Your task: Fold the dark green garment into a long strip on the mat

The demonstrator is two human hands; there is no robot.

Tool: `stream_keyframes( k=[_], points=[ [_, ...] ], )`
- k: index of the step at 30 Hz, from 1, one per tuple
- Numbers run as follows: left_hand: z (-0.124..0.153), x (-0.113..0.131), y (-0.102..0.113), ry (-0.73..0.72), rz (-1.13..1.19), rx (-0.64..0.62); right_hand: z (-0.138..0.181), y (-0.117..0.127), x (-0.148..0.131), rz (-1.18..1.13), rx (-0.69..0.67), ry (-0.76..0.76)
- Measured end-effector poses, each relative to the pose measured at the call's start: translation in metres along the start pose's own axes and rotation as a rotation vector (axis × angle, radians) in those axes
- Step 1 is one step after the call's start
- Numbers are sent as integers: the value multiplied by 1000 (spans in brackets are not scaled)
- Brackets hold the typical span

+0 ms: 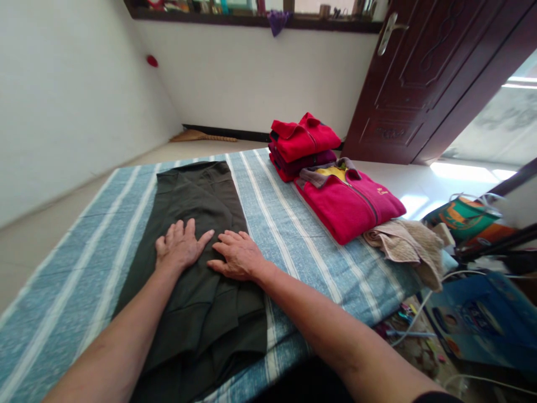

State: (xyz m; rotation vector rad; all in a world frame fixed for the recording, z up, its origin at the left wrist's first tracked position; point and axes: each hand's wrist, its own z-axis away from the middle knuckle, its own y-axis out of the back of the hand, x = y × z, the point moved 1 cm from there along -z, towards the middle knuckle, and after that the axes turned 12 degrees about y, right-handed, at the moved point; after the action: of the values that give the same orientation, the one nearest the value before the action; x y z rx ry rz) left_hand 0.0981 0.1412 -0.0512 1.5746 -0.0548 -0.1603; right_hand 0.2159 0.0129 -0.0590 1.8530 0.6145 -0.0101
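A dark olive garment, which looks like a pair of trousers (197,196), lies lengthwise on a blue-and-white striped cloth (268,218). Its far end, seemingly the waistband, is fairly straight; the near part is creased and runs down toward my body. My left hand (180,244) rests flat on the middle of the garment, fingers spread. Beside it, my right hand (237,254) also lies palm down on the fabric, fingers stretched toward the left. Neither hand grips anything.
To the right sit a folded pink zip jacket (348,198), a stack of folded red clothes (302,140) and a beige towel (406,246). A blue box (482,319) and a green bag (465,221) stand beyond the right edge. A brown door (419,84) stands behind.
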Motion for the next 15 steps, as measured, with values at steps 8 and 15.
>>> stream_keyframes(
  k=[8,15],
  points=[
    [1,-1,1,-7,15,-4,0,-1,0,-18,-3,-9],
    [0,0,2,-3,29,-6,0,-1,1,3,2,7]
  ],
)
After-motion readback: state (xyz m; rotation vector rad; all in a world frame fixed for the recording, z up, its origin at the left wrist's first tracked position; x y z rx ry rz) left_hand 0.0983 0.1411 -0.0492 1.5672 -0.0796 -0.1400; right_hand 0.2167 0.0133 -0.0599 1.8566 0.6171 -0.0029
